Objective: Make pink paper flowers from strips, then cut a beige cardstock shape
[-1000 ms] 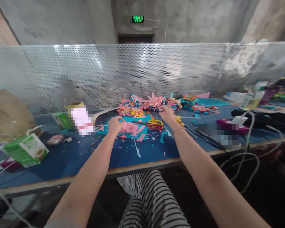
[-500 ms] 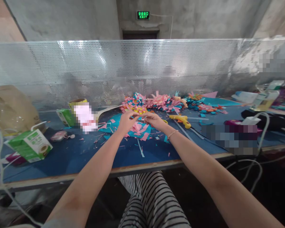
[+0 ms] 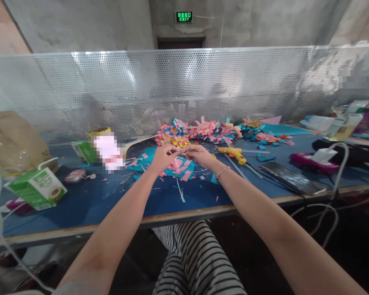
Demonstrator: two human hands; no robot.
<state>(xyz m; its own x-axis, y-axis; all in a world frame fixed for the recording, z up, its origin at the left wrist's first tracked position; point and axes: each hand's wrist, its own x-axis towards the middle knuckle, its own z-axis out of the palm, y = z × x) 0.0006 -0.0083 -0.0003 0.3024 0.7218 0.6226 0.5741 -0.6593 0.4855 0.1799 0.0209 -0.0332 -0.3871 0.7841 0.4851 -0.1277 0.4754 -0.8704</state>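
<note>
My left hand and my right hand meet over the middle of the blue table, fingertips pinched close together. Whatever sits between the fingers is too small and too covered to name. Beneath them lie pink paper scraps on a sheet of teal paper. Just behind my fingers is a heap of pink, blue and yellow paper flowers. To the right of my right hand rests a yellow glue gun, its dark cord trailing rightward.
A perforated metal screen stands along the table's back. Leftward are a green-and-white drink carton, a brown paper bag and a lit phone. Rightward lie a dark phone, a purple power strip and white cables.
Both hands stay together in nearly the same spot, with the right fingers shifted slightly. The camera view has moved a little.
</note>
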